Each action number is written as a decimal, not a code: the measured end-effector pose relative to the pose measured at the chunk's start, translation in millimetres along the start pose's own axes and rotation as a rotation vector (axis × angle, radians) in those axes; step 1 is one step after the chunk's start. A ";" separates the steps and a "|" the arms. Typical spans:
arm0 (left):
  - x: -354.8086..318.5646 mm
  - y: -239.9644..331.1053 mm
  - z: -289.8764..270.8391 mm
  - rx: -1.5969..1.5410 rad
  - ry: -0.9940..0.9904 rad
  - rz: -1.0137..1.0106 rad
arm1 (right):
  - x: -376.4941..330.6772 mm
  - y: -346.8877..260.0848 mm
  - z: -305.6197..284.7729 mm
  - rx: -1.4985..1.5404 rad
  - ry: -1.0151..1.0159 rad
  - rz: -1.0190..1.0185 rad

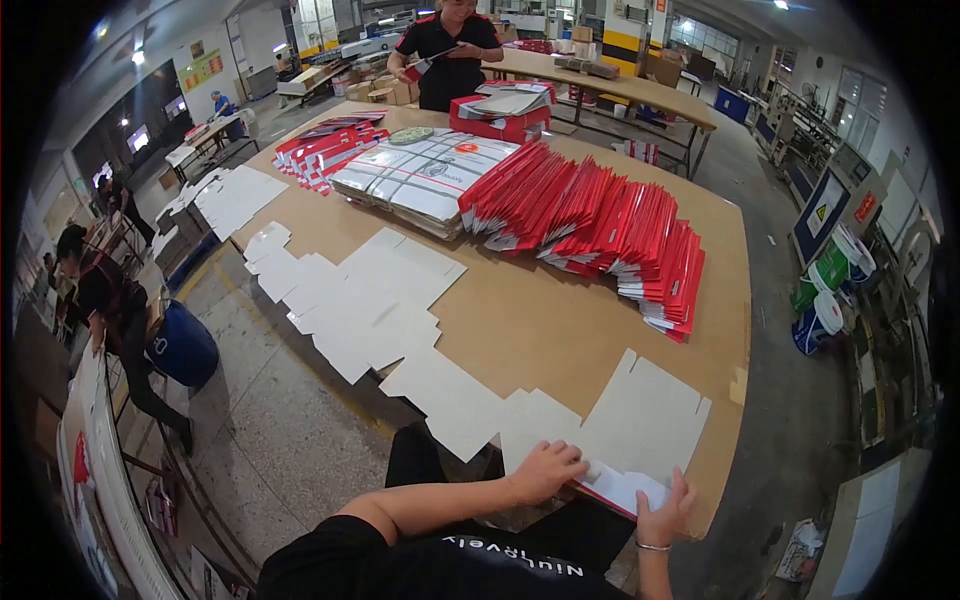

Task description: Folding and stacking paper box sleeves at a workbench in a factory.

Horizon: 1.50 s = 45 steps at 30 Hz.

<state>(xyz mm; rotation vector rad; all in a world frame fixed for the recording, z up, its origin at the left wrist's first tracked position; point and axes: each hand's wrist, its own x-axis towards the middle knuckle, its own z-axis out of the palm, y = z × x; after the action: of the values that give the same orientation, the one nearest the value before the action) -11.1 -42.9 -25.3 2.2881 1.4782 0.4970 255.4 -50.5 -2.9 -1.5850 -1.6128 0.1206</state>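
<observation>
At the table's near edge lies a folded card piece (627,487) with a white face and a thin red edge. My left hand (543,473) is at its left end, fingers curled together over its border. At the right end, my right hand (664,514) touches it with the thumb, fingers spread apart from the thumb. Just beyond my hands is a flat, pale grey cardboard blank (640,415) with slots and notched edges. More blanks (370,295) overlap in a long row along the table's left side. The undersides of my fingers are hidden.
Red-and-white folded cartons (600,225) stand in a dense row across the brown table (540,320). Behind them are a strapped bundle (420,175) and a red box (500,125). A person (450,50) stands at the far side. Buckets (820,320) stand right; a blue drum (183,343) left.
</observation>
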 end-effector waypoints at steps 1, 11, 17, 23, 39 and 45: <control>-4.8 2.8 10.5 0.164 0.109 0.185 | 6.2 -12.9 -1.7 -0.355 -0.023 -0.263; 3.0 -47.5 -58.9 -0.091 -0.500 0.082 | -9.1 -43.4 37.2 0.220 -0.426 -0.430; 11.1 9.4 -37.7 0.263 -0.141 -0.140 | -11.3 -46.0 32.0 0.139 -0.397 -0.450; -21.8 13.6 -2.2 0.389 0.078 0.135 | -17.2 -80.2 -2.1 -0.015 -0.393 -0.634; -11.3 34.4 3.8 -0.115 0.020 0.235 | -76.4 5.8 43.1 0.039 -0.091 -0.093; -17.5 36.1 -61.6 0.067 -0.511 0.024 | 2.5 -77.4 42.8 -0.111 -0.509 -0.464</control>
<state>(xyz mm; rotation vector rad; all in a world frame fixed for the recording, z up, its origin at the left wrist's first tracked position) -19.0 -65.6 44.2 2.2548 1.2228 -0.1335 169.6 -42.9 17.6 -1.2761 -2.3811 0.1987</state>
